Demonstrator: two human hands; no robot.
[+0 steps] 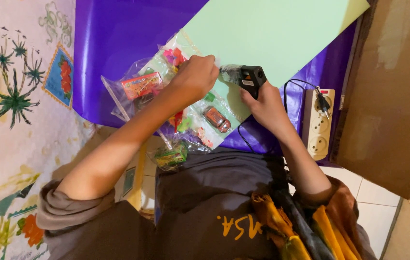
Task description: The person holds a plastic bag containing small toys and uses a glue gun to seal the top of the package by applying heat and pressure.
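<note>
My right hand grips a black hot glue gun, its nozzle pointing left over the edge of a pale green board. My left hand is closed and presses down on a clear plastic packet lying along the board's edge, right beside the nozzle. The packet holds small toys, among them an orange toy car and pink and red pieces. Another clear bag with an orange pack lies to the left, partly under my forearm.
A purple sheet lies under the board. A cream power strip with a black plug and cord sits to the right. Brown cardboard stands at far right, a floral cloth at left. A small green packet rests near my lap.
</note>
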